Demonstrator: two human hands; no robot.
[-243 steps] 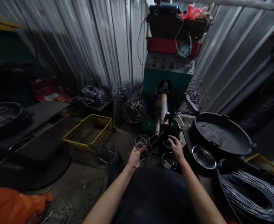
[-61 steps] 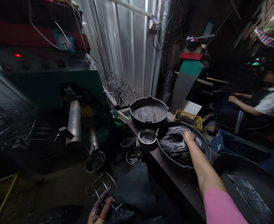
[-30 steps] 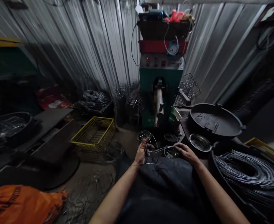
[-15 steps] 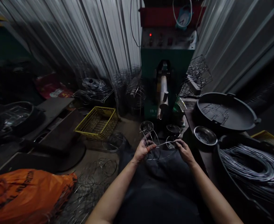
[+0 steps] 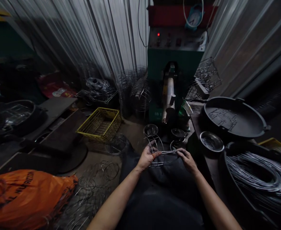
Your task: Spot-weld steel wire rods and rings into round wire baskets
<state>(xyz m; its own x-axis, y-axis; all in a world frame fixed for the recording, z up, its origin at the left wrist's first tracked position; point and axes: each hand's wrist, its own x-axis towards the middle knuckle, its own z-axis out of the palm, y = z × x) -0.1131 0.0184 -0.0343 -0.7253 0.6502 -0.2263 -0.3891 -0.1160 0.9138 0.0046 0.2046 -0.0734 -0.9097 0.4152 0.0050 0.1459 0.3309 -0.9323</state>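
Above my lap, my left hand point(image 5: 147, 157) is closed around a wire frame point(image 5: 163, 147) made of thin curved and straight metal wires. My right hand point(image 5: 186, 159) pinches the right end of a straight piece of wire point(image 5: 167, 152), which spans between both hands across the frame. Whether this wire is fixed to the frame I cannot tell. In front of my hands stands a green machine point(image 5: 156, 111) with a pale cylindrical arm point(image 5: 170, 89). Small round metal bowls point(image 5: 150, 130) sit at its foot.
At right are a round black pan point(image 5: 248, 123) with bent wires, a steel bowl point(image 5: 211, 141) and a black tub holding coiled wire point(image 5: 260, 172). Left lie a yellow wire basket point(image 5: 98, 123), loose wire pieces point(image 5: 90, 191) and an orange sack point(image 5: 27, 198).
My right hand has moved slightly left and down, closer to my left hand. The straight wire now lies more level across the frame. The camera view has shifted slightly.
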